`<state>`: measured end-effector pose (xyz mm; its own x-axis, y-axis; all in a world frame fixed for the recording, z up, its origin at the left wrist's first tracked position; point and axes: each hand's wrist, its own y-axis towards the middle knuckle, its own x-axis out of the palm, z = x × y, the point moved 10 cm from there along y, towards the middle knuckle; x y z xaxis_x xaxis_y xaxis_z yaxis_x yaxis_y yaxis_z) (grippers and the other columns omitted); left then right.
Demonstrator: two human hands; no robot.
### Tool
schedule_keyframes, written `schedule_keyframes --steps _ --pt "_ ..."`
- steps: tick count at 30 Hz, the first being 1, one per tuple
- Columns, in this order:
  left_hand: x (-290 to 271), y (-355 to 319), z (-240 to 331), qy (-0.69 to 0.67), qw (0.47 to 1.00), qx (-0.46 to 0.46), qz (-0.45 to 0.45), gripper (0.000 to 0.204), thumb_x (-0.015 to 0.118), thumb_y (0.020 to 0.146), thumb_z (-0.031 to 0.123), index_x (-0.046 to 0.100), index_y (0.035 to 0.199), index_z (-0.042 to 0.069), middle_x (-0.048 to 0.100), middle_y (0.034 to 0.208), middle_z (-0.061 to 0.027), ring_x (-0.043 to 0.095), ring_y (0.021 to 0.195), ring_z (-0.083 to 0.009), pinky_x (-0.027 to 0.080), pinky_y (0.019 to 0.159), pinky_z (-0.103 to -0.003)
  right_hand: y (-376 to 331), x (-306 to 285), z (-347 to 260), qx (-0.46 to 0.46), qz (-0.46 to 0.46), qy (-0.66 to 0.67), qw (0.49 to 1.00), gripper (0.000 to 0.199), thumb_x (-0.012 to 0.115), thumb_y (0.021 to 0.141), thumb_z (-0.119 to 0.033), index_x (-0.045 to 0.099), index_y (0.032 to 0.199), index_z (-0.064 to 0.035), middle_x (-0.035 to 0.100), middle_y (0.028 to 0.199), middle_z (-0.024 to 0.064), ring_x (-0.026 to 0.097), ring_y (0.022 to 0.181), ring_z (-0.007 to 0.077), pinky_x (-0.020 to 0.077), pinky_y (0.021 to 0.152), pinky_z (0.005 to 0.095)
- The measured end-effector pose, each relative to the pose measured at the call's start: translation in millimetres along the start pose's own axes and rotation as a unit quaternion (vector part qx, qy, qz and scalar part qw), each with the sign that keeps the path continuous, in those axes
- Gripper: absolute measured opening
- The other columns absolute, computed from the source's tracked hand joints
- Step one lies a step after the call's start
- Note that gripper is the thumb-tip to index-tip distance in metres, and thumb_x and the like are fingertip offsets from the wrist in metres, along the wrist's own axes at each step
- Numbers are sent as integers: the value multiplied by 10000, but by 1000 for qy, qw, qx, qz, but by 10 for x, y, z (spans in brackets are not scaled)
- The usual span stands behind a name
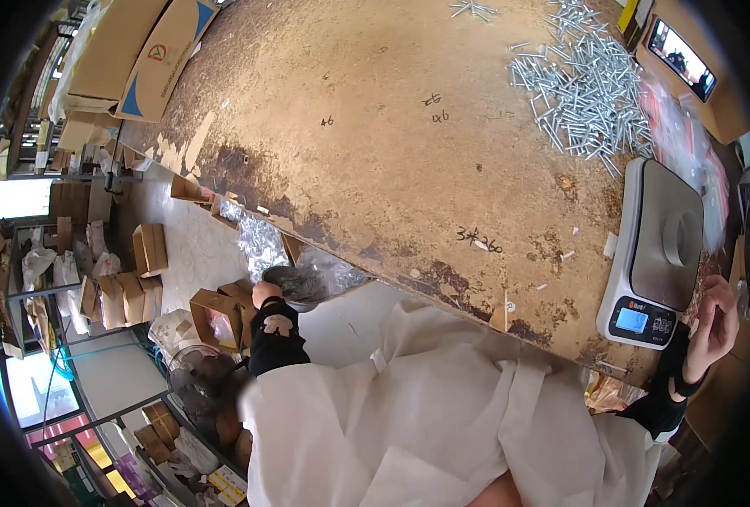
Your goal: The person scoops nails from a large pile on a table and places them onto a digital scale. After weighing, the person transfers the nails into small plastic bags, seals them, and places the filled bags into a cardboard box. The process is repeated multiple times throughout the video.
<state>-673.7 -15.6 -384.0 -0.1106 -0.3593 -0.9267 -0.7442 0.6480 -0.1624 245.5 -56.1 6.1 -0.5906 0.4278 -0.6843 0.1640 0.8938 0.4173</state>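
Note:
Below the table's left-hand edge, my left hand (pixel 267 294) is closed at the rim of a dark metal bowl (pixel 289 282). The bowl tilts over a box of clear plastic bags (pixel 332 272), and its inside is mostly hidden. My right hand (pixel 714 325) is off the table at the right, fingers loosely bent and apart, with nothing visible in them. Beside it stands a white digital scale (pixel 626 291) with a lit display. On the scale's metal plate rests a round grey piece (pixel 681 237).
Loose screws (pixel 582 80) lie heaped at the table's (pixel 349 169) far right. Plastic bags (pixel 687 139) and a phone (pixel 681 59) are beside them. A large carton (pixel 159 63) stands at the far left corner. Cartons (pixel 149 249) and shelves line the left. A pale cloth (pixel 442 397) covers my lap.

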Motion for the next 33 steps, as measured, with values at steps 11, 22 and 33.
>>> schedule_keyframes --steps 11,22,33 --pt "-607 122 391 105 983 106 108 207 564 863 211 736 852 97 725 867 -125 716 833 -309 577 706 -423 5 -17 -24 -40 21 -26 999 66 534 934 39 560 993 54 606 1044 165 567 976 249 431 876 326" --pt "-1384 394 282 72 979 108 156 239 590 852 277 739 855 90 719 865 -143 709 805 -321 554 672 -457 15 -3 -45 -49 14 -41 998 66 522 919 62 561 972 61 602 1055 175 564 969 213 425 834 275" --pt "-2951 654 -946 -731 632 -49 253 185 630 789 165 667 724 -4 590 648 -34 529 606 -156 423 541 -334 51 103 -326 -99 -36 -22 994 52 579 894 -5 574 931 31 597 901 141 579 926 297 445 844 375"
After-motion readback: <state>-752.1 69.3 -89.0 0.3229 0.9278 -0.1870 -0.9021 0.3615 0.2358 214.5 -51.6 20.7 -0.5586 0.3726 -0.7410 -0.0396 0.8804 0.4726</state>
